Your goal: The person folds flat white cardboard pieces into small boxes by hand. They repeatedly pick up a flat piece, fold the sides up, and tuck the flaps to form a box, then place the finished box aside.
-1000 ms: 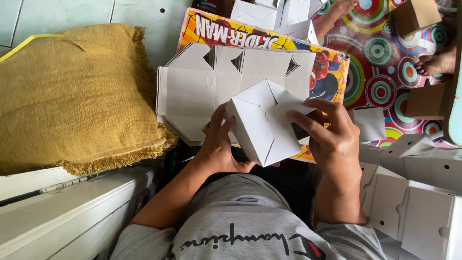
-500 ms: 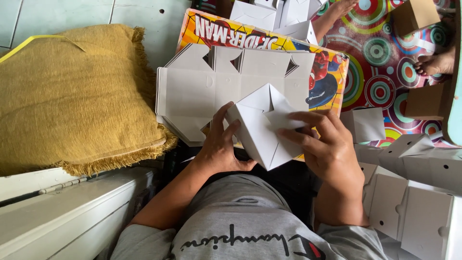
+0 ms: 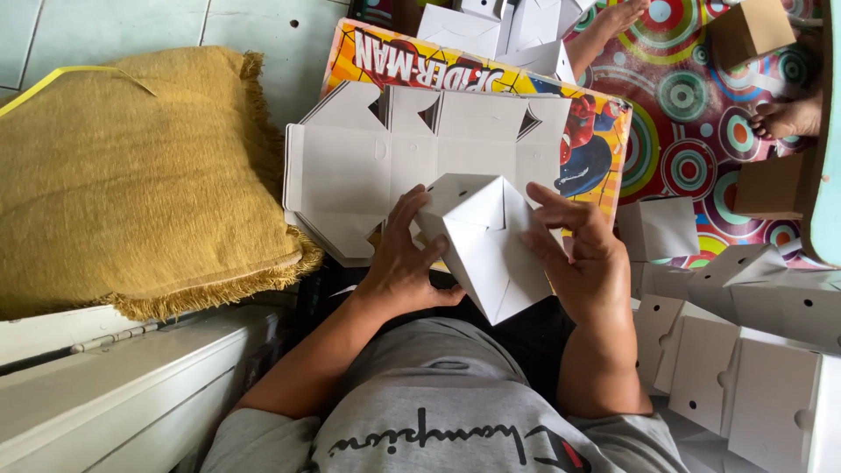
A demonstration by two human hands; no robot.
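Note:
A half-folded white cardboard box [image 3: 487, 243] sits between my hands above my lap, its open top facing away from me. My left hand [image 3: 405, 263] grips its left side with fingers spread on the wall. On the other side, my right hand [image 3: 580, 254] holds the right wall, fingers pressing a flap inward. Just beyond the box lies a stack of flat unfolded white box blanks [image 3: 377, 158] on a colourful printed board [image 3: 604, 131].
A mustard fringed cushion [image 3: 131, 175] lies at left. Folded white boxes [image 3: 753, 350] pile up at right on a circle-patterned mat [image 3: 692, 131]. Another person's feet [image 3: 784, 118] and brown cardboard boxes [image 3: 753, 26] are at the far right. A white ledge [image 3: 114, 385] runs at lower left.
The box has turned in my hands so its open top shows. My right fingers have shifted from over the top to the right wall.

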